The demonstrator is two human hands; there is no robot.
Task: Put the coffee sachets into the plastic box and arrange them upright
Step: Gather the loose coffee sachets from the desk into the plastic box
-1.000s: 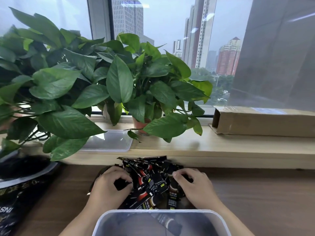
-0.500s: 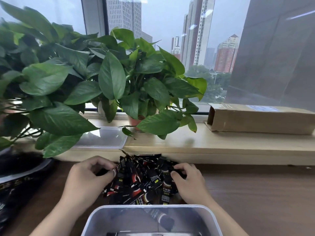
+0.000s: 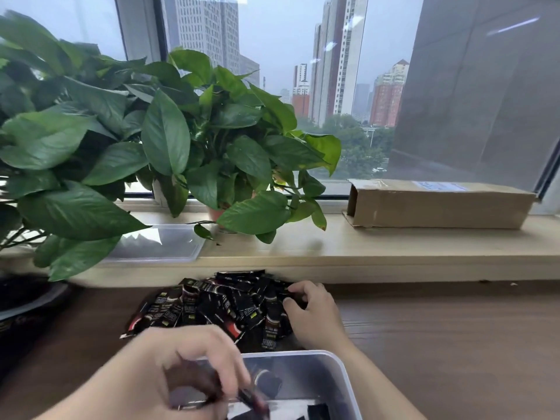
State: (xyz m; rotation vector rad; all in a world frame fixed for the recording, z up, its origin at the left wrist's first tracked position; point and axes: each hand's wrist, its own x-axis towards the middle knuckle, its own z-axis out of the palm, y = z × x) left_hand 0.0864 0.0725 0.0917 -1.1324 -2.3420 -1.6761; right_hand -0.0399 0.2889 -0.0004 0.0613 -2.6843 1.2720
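Note:
A heap of black coffee sachets [image 3: 218, 304] with red and white print lies on the dark wooden table, just beyond the clear plastic box [image 3: 342, 377] at the bottom edge. My left hand [image 3: 181, 365] is over the box's left side and pinches a black and red sachet [image 3: 254, 400] in blurred fingers, inside the box mouth. A few sachets [image 3: 318, 412] lie in the box. My right hand [image 3: 312, 313] rests on the right side of the heap, its fingers curled round a sachet there.
A light wooden sill [image 3: 363, 250] runs behind the heap. On it stand a big-leaved pot plant [image 3: 212, 153], a clear plastic lid [image 3: 157, 242] and a long cardboard box [image 3: 439, 204]. A dark bag [image 3: 21, 301] lies at the left edge.
My left hand has left the heap and come back over the box with a sachet. My right hand has stayed on the heap's right side.

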